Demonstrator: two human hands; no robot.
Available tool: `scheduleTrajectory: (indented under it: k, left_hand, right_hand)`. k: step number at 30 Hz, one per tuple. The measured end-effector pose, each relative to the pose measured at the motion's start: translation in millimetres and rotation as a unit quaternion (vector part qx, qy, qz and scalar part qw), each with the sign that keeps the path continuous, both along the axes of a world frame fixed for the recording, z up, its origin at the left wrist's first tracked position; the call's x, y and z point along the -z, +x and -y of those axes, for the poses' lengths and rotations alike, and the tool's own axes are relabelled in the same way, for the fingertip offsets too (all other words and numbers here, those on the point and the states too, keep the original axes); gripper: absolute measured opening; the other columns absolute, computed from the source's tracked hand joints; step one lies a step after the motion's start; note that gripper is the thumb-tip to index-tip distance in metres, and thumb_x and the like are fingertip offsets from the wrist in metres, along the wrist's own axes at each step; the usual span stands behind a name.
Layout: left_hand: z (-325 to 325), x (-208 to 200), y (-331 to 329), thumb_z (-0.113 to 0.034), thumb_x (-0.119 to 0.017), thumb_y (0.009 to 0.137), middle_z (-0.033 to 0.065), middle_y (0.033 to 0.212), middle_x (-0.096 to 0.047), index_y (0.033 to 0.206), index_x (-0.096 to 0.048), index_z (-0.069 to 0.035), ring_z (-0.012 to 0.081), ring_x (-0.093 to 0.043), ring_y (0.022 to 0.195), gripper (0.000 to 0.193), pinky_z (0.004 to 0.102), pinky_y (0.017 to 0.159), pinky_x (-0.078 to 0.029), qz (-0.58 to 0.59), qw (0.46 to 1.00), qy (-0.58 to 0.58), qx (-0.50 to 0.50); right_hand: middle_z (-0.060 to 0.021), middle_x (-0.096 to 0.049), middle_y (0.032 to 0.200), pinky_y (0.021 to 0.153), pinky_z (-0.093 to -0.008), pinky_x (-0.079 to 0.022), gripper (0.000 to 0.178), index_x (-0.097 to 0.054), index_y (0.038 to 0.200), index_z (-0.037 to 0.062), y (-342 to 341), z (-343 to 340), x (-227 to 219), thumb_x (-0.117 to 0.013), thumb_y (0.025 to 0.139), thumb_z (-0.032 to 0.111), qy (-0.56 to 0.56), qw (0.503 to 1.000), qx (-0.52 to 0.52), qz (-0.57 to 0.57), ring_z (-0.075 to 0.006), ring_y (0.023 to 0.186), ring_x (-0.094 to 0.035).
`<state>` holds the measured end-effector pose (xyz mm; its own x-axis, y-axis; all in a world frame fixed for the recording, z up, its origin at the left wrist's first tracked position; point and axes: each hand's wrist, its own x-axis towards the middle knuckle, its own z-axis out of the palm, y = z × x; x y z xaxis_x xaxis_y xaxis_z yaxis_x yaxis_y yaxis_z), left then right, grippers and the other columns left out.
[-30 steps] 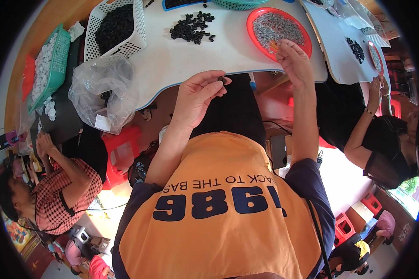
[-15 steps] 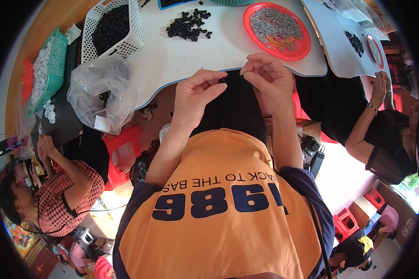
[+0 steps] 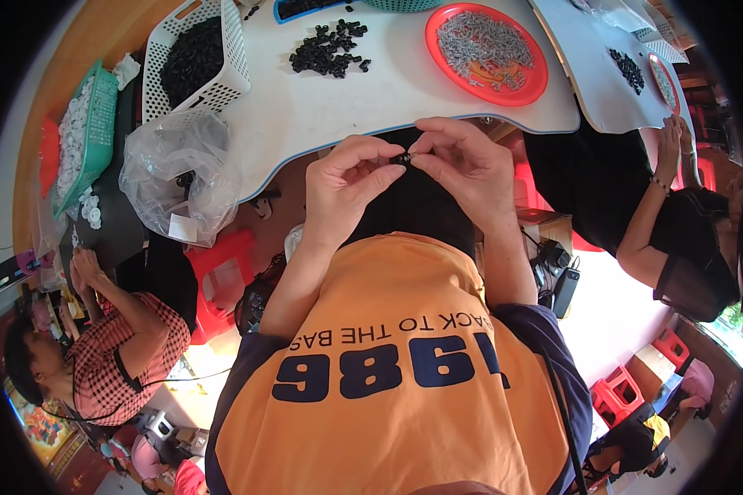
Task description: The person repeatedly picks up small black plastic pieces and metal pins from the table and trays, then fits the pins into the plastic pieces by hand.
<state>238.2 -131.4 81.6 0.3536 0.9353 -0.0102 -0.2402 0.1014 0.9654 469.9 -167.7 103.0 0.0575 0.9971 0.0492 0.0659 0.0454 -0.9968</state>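
My left hand [image 3: 338, 186] pinches a small black plastic piece [image 3: 399, 158] between thumb and fingertips, just beyond the near edge of the table. My right hand [image 3: 470, 169] is closed in a pinch against the piece's right end. A small silvery piece seems to be between its fingertips, mostly hidden. Farther off, a loose heap of similar black pieces [image 3: 328, 51] lies on the white table [image 3: 371, 99]. At the right stands a red round plate [image 3: 516, 95] holding many small silvery metal parts [image 3: 480, 41].
A white perforated basket [image 3: 238, 62] of black pieces stands at the left, with a clear plastic bag [image 3: 177, 177] hanging by the table edge. Beyond it is a green basket [image 3: 99, 124] of white pieces. Co-workers sit on both sides, near red stools [image 3: 223, 276].
My right hand has moved left and slightly nearer to me, closing the gap to my left hand. Its fingertips now meet the black piece.
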Motion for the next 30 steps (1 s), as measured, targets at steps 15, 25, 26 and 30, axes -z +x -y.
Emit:
scheduleTrajectory:
  k: [15,25,26,30]
  left_hand:
    - [-19,7,-7,0.016,-0.09,0.099,0.01,0.131,-0.081,0.132,-0.09,0.001,0.0163,-0.077,0.118,0.037,0.03,0.1,-0.063,-0.145,0.985,0.074,0.054]
    - [-38,21,-38,0.013,-0.09,0.102,0.0072,0.129,-0.083,0.132,-0.09,0.0,0.0126,-0.076,0.112,0.033,0.0268,0.095,-0.061,-0.069,0.997,0.012,-0.007]
    - [-40,25,-41,0.01,-0.091,0.103,0.0045,0.125,-0.083,0.133,-0.091,-0.001,0.0097,-0.075,0.106,0.031,0.0254,0.091,-0.06,-0.068,0.997,0.013,-0.023]
    - [-43,38,-62,0.011,-0.09,0.104,0.0056,0.126,-0.086,0.133,-0.09,0.001,0.0099,-0.077,0.103,0.031,0.0245,0.092,-0.062,-0.085,0.995,0.012,-0.056]
  right_hand:
    - [0.0029,-0.082,0.103,0.082,-0.0272,-0.057,0.041,-0.086,0.146,0.0071,13,-25,14,-0.093,0.105,0.006,-0.092,0.992,-0.078,-0.025,-0.0055,0.087,-0.064]
    - [-0.0043,-0.088,0.115,0.085,-0.0269,-0.06,0.017,-0.091,0.12,0.0027,-44,-42,35,-0.096,0.104,0.006,-0.019,0.999,0.002,0.029,-0.0092,0.095,-0.075]
    - [-0.006,-0.088,0.115,0.085,-0.0274,-0.061,0.017,-0.091,0.121,0.0026,-49,-42,33,-0.095,0.104,0.005,0.018,0.998,0.003,0.066,-0.011,0.096,-0.077]
    - [-0.0091,-0.088,0.117,0.087,-0.0305,-0.063,0.017,-0.092,0.122,0.0027,-80,-41,30,-0.094,0.105,0.003,0.076,0.989,0.018,0.128,-0.0162,0.1,-0.081]
